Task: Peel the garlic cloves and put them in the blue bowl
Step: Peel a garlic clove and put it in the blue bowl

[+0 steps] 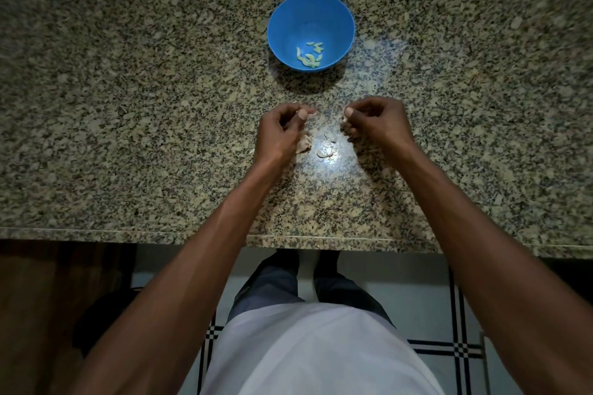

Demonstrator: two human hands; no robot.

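- Speckled granite counter [128, 106], dim kitchen, bright glare patch on the stone just in front of the blue bowl [282, 9].
- Left hand [282, 131] curled, pinching a pale scrap, clove or skin unclear; right hand [375, 122] curled, pinching a small pale bit at the thumb tip.
- Risk: pale garlic pieces [325, 149] on the counter between the hands blend into granite and glare, easy to miss or mix with skins.
- Peeled cloves [309, 56] small, yellowish, clustered on the bowl floor.
- Bowl sits beyond both hands, well apart.
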